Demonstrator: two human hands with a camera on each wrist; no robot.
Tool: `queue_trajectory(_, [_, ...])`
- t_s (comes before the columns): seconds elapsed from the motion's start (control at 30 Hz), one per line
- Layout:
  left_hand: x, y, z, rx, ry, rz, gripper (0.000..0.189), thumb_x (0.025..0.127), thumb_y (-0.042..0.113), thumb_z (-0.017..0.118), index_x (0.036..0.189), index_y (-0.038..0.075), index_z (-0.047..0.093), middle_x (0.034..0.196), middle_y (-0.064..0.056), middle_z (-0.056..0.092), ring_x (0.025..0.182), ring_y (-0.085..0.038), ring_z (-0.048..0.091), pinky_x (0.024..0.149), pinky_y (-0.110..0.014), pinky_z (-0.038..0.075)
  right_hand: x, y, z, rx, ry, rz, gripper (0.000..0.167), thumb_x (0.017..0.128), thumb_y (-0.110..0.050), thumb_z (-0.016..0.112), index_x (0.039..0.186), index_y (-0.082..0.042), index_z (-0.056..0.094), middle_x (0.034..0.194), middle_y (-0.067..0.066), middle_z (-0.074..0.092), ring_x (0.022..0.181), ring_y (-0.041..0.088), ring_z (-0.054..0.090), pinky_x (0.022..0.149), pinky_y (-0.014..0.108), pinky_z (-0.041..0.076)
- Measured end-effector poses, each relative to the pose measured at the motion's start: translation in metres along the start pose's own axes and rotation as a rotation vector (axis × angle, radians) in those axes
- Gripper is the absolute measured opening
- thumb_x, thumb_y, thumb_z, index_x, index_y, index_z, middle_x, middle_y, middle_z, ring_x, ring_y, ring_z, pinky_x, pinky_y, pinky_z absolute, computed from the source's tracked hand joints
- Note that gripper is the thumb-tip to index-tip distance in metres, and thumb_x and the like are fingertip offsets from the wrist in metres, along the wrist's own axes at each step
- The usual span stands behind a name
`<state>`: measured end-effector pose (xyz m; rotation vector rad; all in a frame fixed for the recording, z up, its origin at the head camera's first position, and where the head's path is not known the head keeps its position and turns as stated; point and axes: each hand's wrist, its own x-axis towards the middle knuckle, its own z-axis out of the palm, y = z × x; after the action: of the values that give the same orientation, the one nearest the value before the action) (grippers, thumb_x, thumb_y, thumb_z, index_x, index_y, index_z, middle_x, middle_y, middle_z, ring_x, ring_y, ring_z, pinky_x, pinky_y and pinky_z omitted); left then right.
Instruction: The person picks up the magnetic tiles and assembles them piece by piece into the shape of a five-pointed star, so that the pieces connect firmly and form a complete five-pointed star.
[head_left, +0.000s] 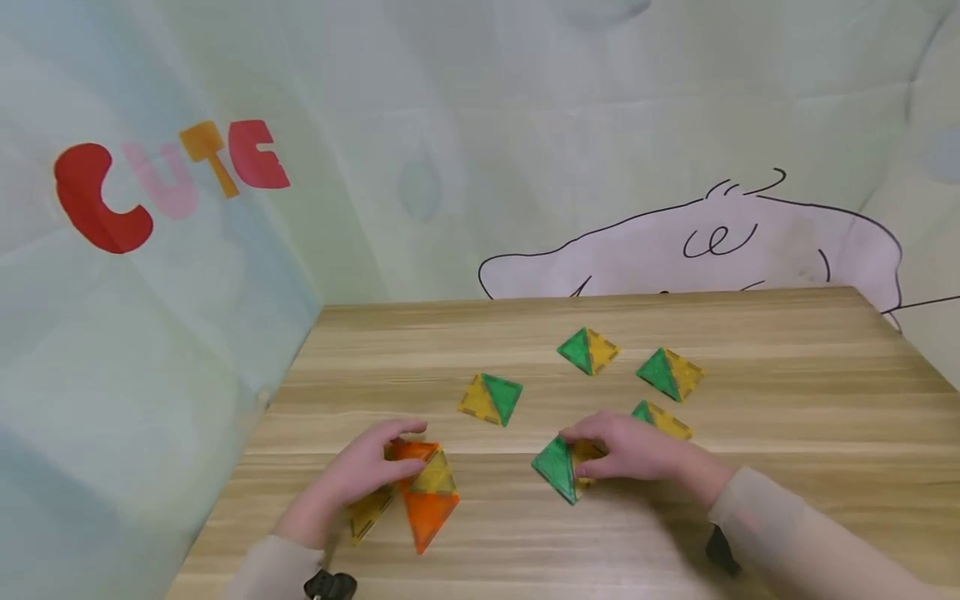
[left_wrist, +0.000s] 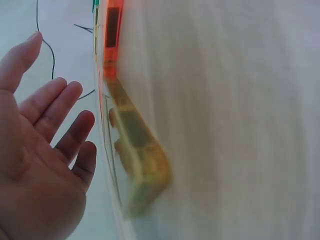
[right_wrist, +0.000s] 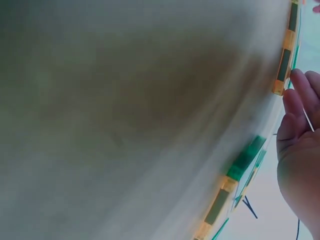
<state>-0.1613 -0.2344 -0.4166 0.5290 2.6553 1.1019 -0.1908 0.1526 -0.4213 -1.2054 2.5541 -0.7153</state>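
My left hand (head_left: pixel 375 458) is over a cluster of translucent triangular magnetic tiles, thumb and fingers spread. An orange tile (head_left: pixel 432 521) shows there beside a yellow tile (head_left: pixel 435 475), and another yellow tile (head_left: pixel 369 514) lies partly under the hand. In the left wrist view the fingers are loosely bent, apart from the tiles' edges. My right hand (head_left: pixel 633 450) rests at a green triangle tile (head_left: pixel 557 468) joined to a yellow triangle tile (head_left: pixel 587 457). Its thumb and fingertips touch this pair; the hand hides part of the yellow half.
Several more green-and-yellow tile pairs lie flat on the wooden table (head_left: pixel 390 358): one pair (head_left: pixel 491 400) between the hands, others (head_left: pixel 588 351) farther back and right. One yellow tile (head_left: pixel 670 422) sits just behind the right hand. A printed cloth (head_left: pixel 420 150) hangs behind the table.
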Motion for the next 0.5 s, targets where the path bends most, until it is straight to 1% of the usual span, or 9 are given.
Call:
queue_trajectory(0.13, [-0.006, -0.007, -0.002, -0.001, -0.020, 0.010, 0.057, 0.085, 0.032, 0.069, 0.131, 0.003, 0.052, 0.131, -0.013, 0.052, 0.120, -0.035, 0.045, 0.098, -0.055, 0.033, 0.008, 0.007, -0.004, -0.016, 0.007, -0.004, 0.053, 0.087, -0.038, 0.065, 0.128, -0.004, 0.057, 0.124, 0.007, 0.059, 0.116, 0.026, 0.051, 0.096, 0.044, 0.040])
queue_trajectory(0.23, [-0.009, -0.012, -0.002, -0.021, -0.035, 0.004, 0.059, 0.084, 0.033, 0.069, 0.132, 0.002, 0.051, 0.132, -0.014, 0.052, 0.121, -0.035, 0.045, 0.100, -0.055, 0.031, 0.014, 0.013, -0.007, -0.037, 0.014, -0.003, 0.055, 0.086, -0.037, 0.066, 0.129, -0.004, 0.057, 0.125, 0.008, 0.058, 0.117, 0.028, 0.051, 0.097, 0.045, 0.039])
queue_trajectory(0.27, [-0.010, -0.012, -0.002, -0.031, -0.042, -0.001, 0.060, 0.084, 0.033, 0.069, 0.132, 0.002, 0.050, 0.133, -0.013, 0.051, 0.122, -0.034, 0.044, 0.101, -0.055, 0.030, 0.015, 0.014, -0.008, -0.040, 0.009, 0.013, 0.055, 0.086, -0.037, 0.066, 0.130, -0.005, 0.056, 0.127, 0.008, 0.058, 0.118, 0.028, 0.050, 0.098, 0.045, 0.039])
queue_trajectory(0.37, [-0.011, -0.013, -0.001, -0.052, -0.065, -0.018, 0.062, 0.083, 0.032, 0.070, 0.134, 0.004, 0.049, 0.135, -0.012, 0.049, 0.124, -0.033, 0.041, 0.102, -0.056, 0.027, 0.019, 0.019, -0.011, -0.033, 0.004, 0.048, 0.056, 0.085, -0.035, 0.067, 0.131, -0.005, 0.055, 0.128, 0.009, 0.056, 0.120, 0.029, 0.048, 0.099, 0.045, 0.038])
queue_trajectory(0.5, [-0.012, -0.010, 0.000, -0.073, -0.091, -0.042, 0.063, 0.083, 0.031, 0.070, 0.136, 0.007, 0.048, 0.137, -0.011, 0.047, 0.126, -0.033, 0.039, 0.103, -0.056, 0.025, 0.024, 0.023, -0.015, -0.031, 0.003, 0.057, 0.057, 0.085, -0.035, 0.068, 0.131, -0.004, 0.054, 0.129, 0.009, 0.056, 0.121, 0.029, 0.048, 0.099, 0.045, 0.037])
